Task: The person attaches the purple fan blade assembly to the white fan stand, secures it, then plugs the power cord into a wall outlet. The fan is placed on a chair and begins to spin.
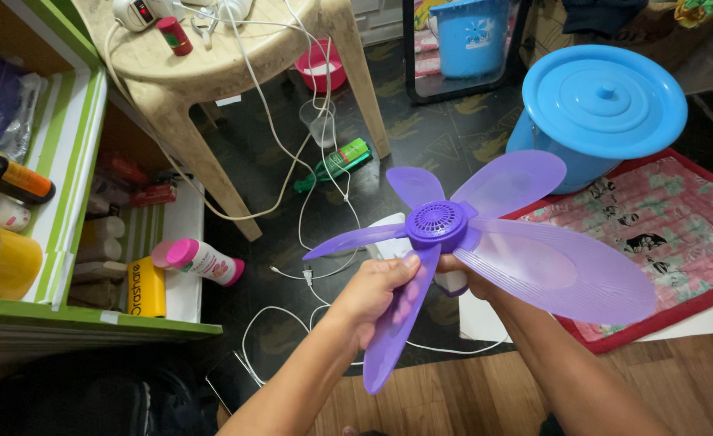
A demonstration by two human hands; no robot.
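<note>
Gripping the purple fan blade [485, 242] from below, left hand [372, 292] clasps its downward-pointing blade, right hand [457, 274] cups under the upturned hub, blades splayed outward

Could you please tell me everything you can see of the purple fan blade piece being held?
The fan blade piece looks like translucent purple plastic: five ribbed blades around a round, grilled hub. It is held in the air, tilted, above the dark floor. The left hand grips the lowest blade; the right hand holds it from beneath, near the hub.

Stool legs [203, 161] and cables [324, 186] ahead, bucket [591, 113] right, shelf [73, 145] left
</note>
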